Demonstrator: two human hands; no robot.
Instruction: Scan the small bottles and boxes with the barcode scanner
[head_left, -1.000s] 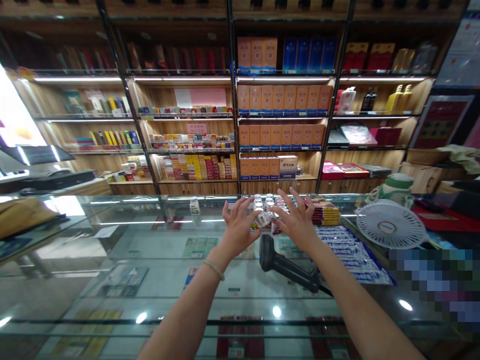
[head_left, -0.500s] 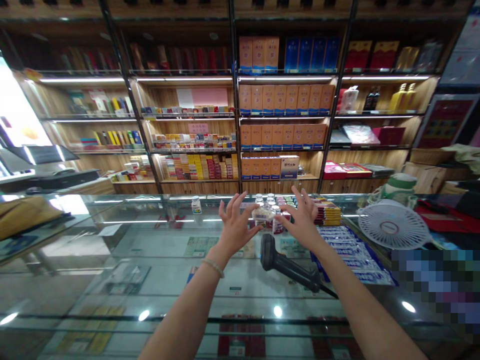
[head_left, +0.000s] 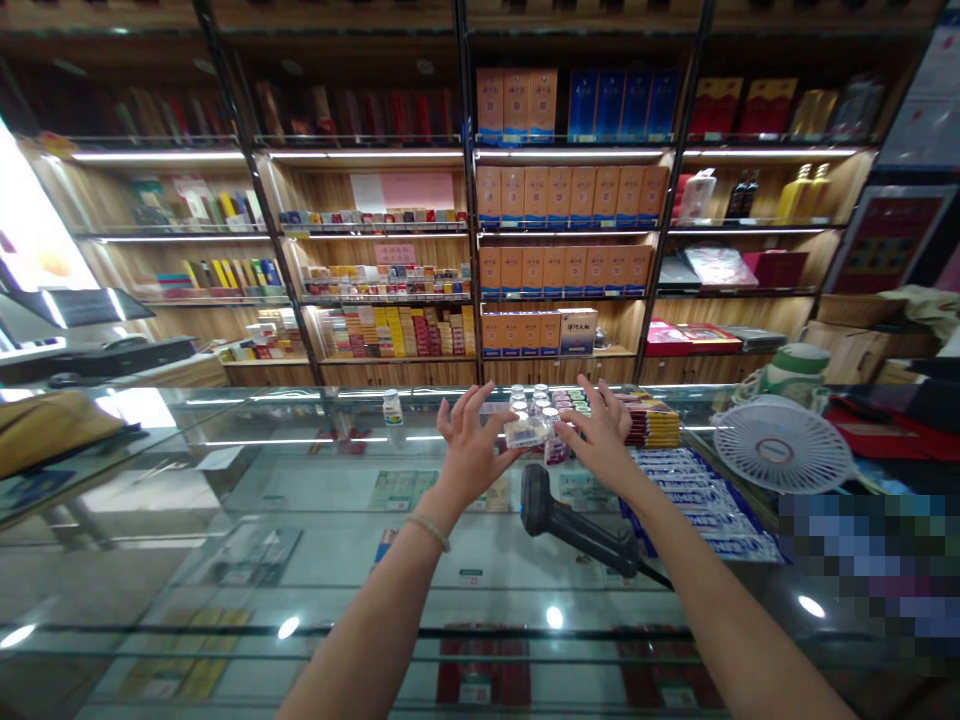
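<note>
Over the glass counter (head_left: 322, 590), both bare hands hover in the middle, with a broad stretch of glass to the left and tighter quarters on the right. The far edge runs just beyond the fingertips; the near edge is a dark strip under the forearms. The barcode scanner (head_left: 577, 530) lies just this side of the hands, its head below the thumbs.

And the small bottle (head_left: 526, 433)! It's tipped onto its side between the hands, pale label facing this way. The left hand (head_left: 474, 437) has thumb and index bent around one end in a light pinch, other fingers fanned wide. The right hand (head_left: 602, 428) is spread too, thumb and index at the opposite end; whether they grip or merely touch, I can't tell.

On to the containers: capped bottles (head_left: 540, 394) stand clustered right behind, and one labelled bottle (head_left: 393, 409) stands alone well left; contents too small to read. To the right, a blue display box (head_left: 701, 505) carries rows of blue-and-white wrapped packets, red-and-yellow packs (head_left: 660, 424) beyond it, a white fan (head_left: 780, 446) alongside.
</note>
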